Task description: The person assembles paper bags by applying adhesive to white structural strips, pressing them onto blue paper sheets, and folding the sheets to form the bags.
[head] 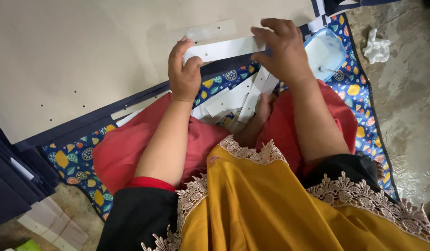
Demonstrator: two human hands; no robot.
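Note:
My left hand (184, 70) and my right hand (280, 50) hold a white card strip (224, 49) with small holes by its two ends, level over the near edge of a large beige cardboard sheet (85, 56). A second, paler strip (210, 31) lies flat on the sheet just beyond it. Several more white strips (238, 97) lie loose below my hands, on a blue patterned mat (75, 158) and by my foot. I sit cross-legged in red trousers and a yellow lace-trimmed top.
A pale blue plastic tub (327, 52) of white paste stands right of my right hand. A crumpled white tissue (377, 46) lies on the concrete floor at the right. Dark navy sheets (10, 186) are stacked at the left, with beige strips (52, 223) beneath.

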